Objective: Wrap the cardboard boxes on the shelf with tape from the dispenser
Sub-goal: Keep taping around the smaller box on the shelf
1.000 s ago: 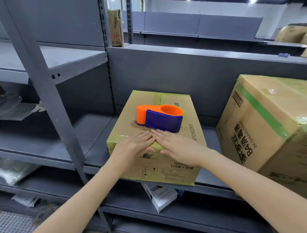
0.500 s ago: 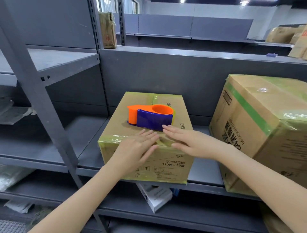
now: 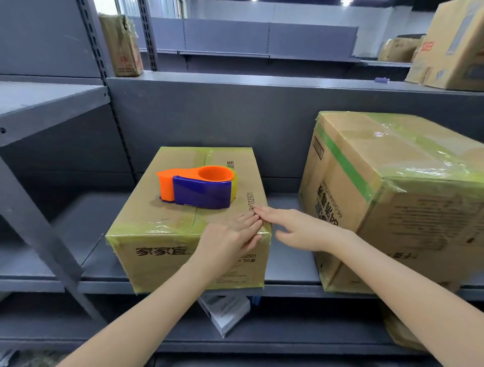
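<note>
On the small box's point(image 3: 183, 235) front-right corner, both flat-fingered hands, left hand point(image 3: 230, 235) and right hand point(image 3: 296, 229), smooth tape; next probably means grasping the dispenser point(image 3: 199, 187).

Grey metal shelving point(image 3: 288, 267) stood in rows, its slotted uprights point(image 3: 95, 52) and a slanted brace point(image 3: 39, 230) framing a plain grey back panel point(image 3: 209, 118), with bright ceiling lights point(image 3: 345, 3) and a pale window point(image 3: 104, 6) beyond, above farther racks point(image 3: 262, 34).
</note>
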Motion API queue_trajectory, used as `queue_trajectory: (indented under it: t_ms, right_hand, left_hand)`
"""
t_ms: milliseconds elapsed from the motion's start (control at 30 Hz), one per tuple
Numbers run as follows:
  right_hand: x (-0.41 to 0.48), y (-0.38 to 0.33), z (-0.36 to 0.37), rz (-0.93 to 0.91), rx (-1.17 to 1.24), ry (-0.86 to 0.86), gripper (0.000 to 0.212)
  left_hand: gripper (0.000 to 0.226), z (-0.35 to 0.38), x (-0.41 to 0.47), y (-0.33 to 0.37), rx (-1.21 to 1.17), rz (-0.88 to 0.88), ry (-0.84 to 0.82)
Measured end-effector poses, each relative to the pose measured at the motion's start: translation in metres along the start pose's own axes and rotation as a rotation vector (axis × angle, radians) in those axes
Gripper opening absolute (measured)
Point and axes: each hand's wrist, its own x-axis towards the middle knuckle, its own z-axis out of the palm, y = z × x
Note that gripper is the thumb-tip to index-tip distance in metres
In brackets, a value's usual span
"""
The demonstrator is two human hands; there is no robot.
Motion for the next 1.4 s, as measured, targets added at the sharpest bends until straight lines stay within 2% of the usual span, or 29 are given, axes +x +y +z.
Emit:
queue_trajectory:
  t_ms: [233, 533, 667, 833, 1067, 1400]
  right_hand:
    - [0.001, 0.001, -0.006, -0.035, -0.002, -0.053, 0.07]
    - [0.002, 0.001, -0.001, -0.043, -0.004, 0.064, 0.064]
    - [0.004, 0.002, -0.002, -0.052, -0.016, 0.084, 0.063]
    - [0.006, 0.003, 0.0, -0.047, 0.009, 0.112, 0.062]
    - [0.009, 0.002, -0.004, -0.012, 0.017, 0.093, 0.061]
    - [0.004, 0.002, 0.005, 0.006, 0.09, 0.103, 0.055]
  left_hand:
    - [0.032, 0.001, 0.0, 0.001, -0.033, 0.005, 0.045]
    - [0.038, -0.007, -0.003, 0.005, -0.077, -0.005, -0.001]
    - [0.044, 0.0, 0.0, 0.003, -0.006, 0.008, 0.006]
    - [0.036, 0.004, 0.0, 0.003, -0.015, 0.011, 0.057]
    - [0.029, 0.005, 0.002, 0.002, -0.042, 0.013, 0.07]
    - [0.037, 0.002, 0.003, 0.0, -0.059, 0.014, 0.025]
